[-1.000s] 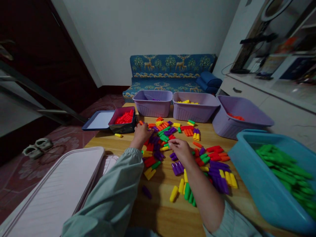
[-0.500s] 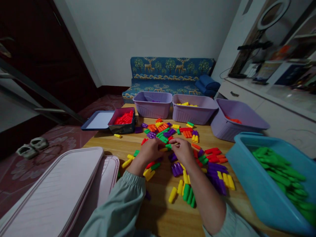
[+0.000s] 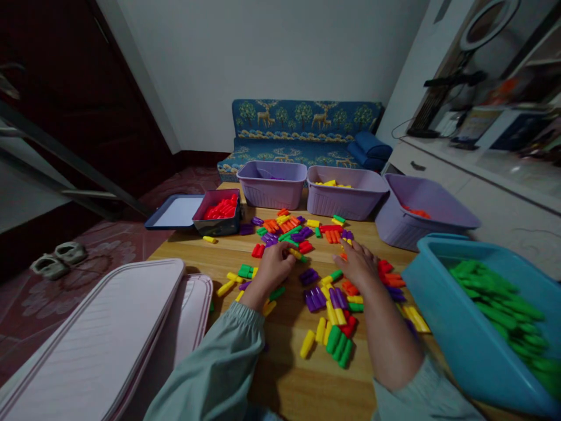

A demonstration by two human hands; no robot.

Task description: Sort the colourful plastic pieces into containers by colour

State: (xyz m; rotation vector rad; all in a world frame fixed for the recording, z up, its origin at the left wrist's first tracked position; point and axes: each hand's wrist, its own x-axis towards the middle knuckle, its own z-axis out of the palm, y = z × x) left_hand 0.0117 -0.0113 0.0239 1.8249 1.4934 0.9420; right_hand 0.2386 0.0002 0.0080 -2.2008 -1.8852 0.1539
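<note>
My left hand (image 3: pixel 277 264) pinches one end of a yellow-and-green plastic peg (image 3: pixel 298 255) between thumb and fingers, low over the middle of the wooden table (image 3: pixel 307 386). To the right, my right hand (image 3: pixel 360 263) reaches out palm down with its fingers spread, above some orange and purple pegs; nothing shows in it. Bullet-shaped pegs in red, orange, yellow, green and purple lie scattered around both hands, many side by side in small groups. Purple pegs (image 3: pixel 314 299) and green pegs (image 3: pixel 339 346) rest between my forearms.
Behind the pegs stand purple bins (image 3: pixel 272 197) holding sorted pegs. A blue bin (image 3: pixel 464 345) of green pegs is at right. On the left are a tin (image 3: pixel 218 227) of red pegs, its open lid (image 3: pixel 175 211) and pale pink lids (image 3: pixel 105 339). A patterned sofa (image 3: pixel 307 128) stands beyond.
My hands were together over the middle; the right hand has moved away to the right and spread its fingers. The left hand stays near the middle with the yellow-and-green peg.
</note>
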